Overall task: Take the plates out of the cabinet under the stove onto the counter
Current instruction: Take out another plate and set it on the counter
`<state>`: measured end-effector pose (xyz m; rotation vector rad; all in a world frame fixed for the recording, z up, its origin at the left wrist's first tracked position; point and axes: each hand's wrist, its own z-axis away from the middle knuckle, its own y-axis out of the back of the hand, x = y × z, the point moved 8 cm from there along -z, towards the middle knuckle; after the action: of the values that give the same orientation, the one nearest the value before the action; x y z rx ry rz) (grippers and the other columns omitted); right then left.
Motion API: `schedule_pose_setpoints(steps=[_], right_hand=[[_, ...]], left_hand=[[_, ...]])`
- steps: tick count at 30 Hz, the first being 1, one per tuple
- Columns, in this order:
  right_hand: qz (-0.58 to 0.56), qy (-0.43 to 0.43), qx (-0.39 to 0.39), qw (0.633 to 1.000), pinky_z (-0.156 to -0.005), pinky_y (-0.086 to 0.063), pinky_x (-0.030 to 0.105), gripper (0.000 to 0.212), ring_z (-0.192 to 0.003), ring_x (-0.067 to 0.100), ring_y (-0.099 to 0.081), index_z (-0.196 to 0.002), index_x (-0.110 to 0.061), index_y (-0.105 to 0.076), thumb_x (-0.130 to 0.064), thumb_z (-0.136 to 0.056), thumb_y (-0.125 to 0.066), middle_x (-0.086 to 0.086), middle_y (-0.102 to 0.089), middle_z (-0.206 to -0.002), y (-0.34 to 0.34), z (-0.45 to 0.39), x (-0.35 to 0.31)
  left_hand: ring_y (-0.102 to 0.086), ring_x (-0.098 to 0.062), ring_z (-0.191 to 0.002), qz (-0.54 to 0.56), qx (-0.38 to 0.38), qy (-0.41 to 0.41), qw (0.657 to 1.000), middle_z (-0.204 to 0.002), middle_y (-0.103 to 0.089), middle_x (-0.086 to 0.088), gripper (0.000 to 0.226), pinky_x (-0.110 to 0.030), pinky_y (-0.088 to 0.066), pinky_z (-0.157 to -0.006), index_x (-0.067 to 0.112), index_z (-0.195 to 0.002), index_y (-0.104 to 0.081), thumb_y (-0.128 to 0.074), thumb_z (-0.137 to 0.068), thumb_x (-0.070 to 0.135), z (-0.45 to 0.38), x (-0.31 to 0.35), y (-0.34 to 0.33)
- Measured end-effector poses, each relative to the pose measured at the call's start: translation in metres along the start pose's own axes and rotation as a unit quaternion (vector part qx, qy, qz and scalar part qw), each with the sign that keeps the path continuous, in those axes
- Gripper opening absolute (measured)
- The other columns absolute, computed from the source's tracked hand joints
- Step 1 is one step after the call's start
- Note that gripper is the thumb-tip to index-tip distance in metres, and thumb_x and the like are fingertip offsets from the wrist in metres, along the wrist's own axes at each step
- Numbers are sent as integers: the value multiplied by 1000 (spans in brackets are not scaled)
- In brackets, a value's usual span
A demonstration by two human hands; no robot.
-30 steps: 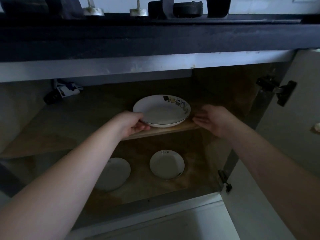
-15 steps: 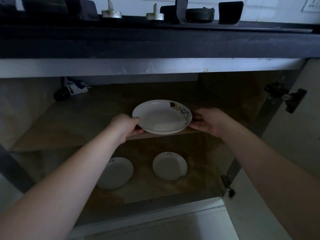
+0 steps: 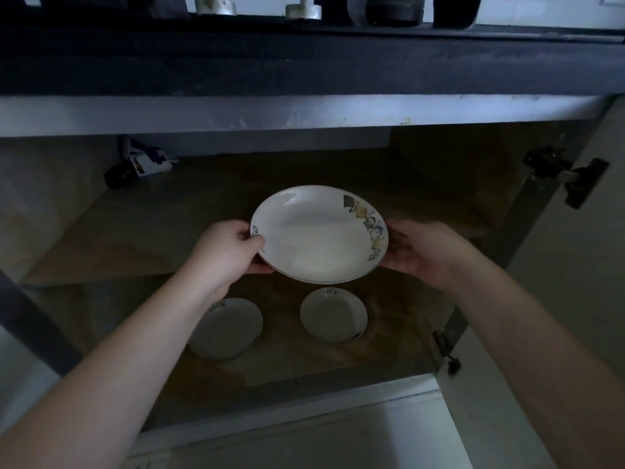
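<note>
the big white plate (image 3: 318,235), with a coloured pattern along its rim at about 3 o'clock, is held in front of the upper shelf (image 3: 135,231) of the open cabinet, tilted a little toward the camera. the left hand (image 3: 225,253) grips its rim at 9 o'clock, thumb curled over the top edge and fingers underneath. the right hand (image 3: 419,248) cups the rim at 3 o'clock, fingers tucked behind and under the plate. whether the plate still touches the shelf edge cannot be told. below it, at 6 o'clock, two small white plates lie flat on the cabinet floor: one small plate (image 3: 333,314) straight under the big one, the other small plate (image 3: 225,328) at 7 o'clock, partly hidden by the left forearm. at 10 o'clock, far back on the shelf, sits a dark and white object (image 3: 142,164), too dim to name. at 2 o'clock a door hinge (image 3: 568,177) shows on the open door. at 12 o'clock, above the cabinet, runs the dark counter edge (image 3: 304,62) with stove parts on top.
</note>
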<state>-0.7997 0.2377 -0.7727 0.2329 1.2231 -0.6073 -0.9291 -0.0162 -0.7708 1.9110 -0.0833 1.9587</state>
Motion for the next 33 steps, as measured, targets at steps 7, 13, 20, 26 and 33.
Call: schedule_pose_setpoints(steps=[7,13,20,26,33], right_hand=[[24,27,-84,996,-58,-59,34,17,-82,19,-75,-110,-17,-62,-13,-95,-57,3,-78,-90,-9,20,5],[70,21,-101,992,-58,-59,32,20,-83,17,-74,-105,-30,-61,-15,-92,-60,0,-76,-99,-25,10,14],[109,-16,-97,989,-71,-61,36,21,-95,21,-71,-111,-26,-62,-12,-97,-54,1,-68,-113,-44,34,1],[161,-74,-65,982,-72,-62,39,30,-96,20,-70,-125,-23,-55,-9,-99,-50,1,-67,-113,-42,79,-22],[228,-142,-53,962,-77,-59,42,33,-102,25,-65,-117,-31,-57,-5,-101,-45,7,-63,-118,-18,168,-47]], left_hand=[[-74,-18,-82,19,-11,-6,1000,-101,-74,-8,23,-24,-60,-57,12,-116,-65,-54,-97,5,23,-2,17],[-71,-22,-96,28,6,65,997,-111,-71,-5,27,-30,-62,-61,18,-124,-62,-55,-98,12,32,-29,31],[-74,-13,-79,47,31,105,993,-91,-77,8,32,-28,-60,-56,33,-96,-70,-53,-99,6,53,-26,52],[-75,-17,-77,75,27,184,980,-93,-77,5,40,-33,-60,-55,37,-88,-72,-52,-99,5,98,-5,55],[-73,-15,-68,89,21,291,952,-93,-73,-6,34,-28,-57,-52,25,-96,-66,-44,-101,0,198,59,45]])
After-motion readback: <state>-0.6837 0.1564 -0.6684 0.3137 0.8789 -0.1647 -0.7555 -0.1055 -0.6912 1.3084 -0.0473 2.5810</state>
